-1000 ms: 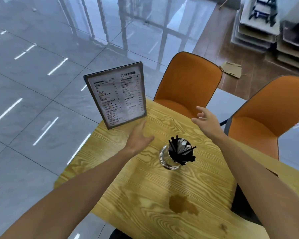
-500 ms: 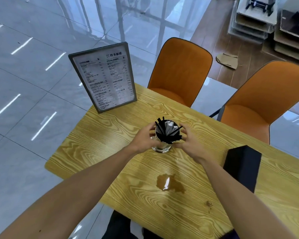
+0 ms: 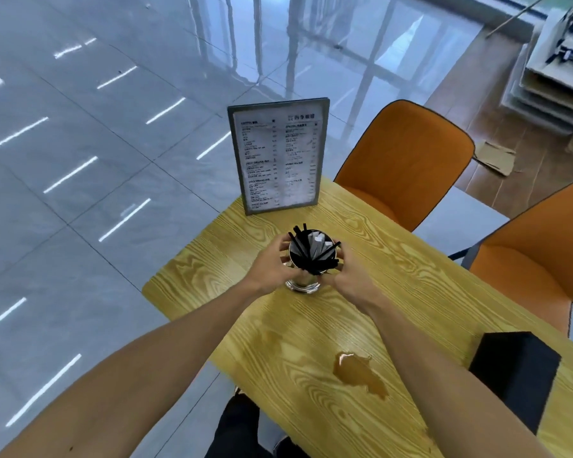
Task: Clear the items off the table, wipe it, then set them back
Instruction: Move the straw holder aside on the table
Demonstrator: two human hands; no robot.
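Observation:
A clear glass [image 3: 303, 285] full of black straws and white packets stands mid-table on the yellow wood-grain table [image 3: 427, 302]. My left hand [image 3: 269, 266] wraps its left side and my right hand [image 3: 346, 276] wraps its right side, both gripping it. Its base looks to be touching the tabletop. An upright framed menu stand [image 3: 278, 157] sits at the far corner of the table, behind the glass. A black box [image 3: 513, 378] stands near the right edge. A brown liquid spill [image 3: 359, 375] lies on the wood between my forearms.
Two orange chairs [image 3: 404, 163] [image 3: 540, 256] are pushed up to the far side of the table. Glossy grey tiled floor [image 3: 80, 193] spreads to the left. Stacked shelving and cardboard sit at the upper right. Dark trouser legs show below the near table edge.
My left hand left the menu stand and both hands closed around the glass of straws. The view has swung, bringing the black box and the spill into sight.

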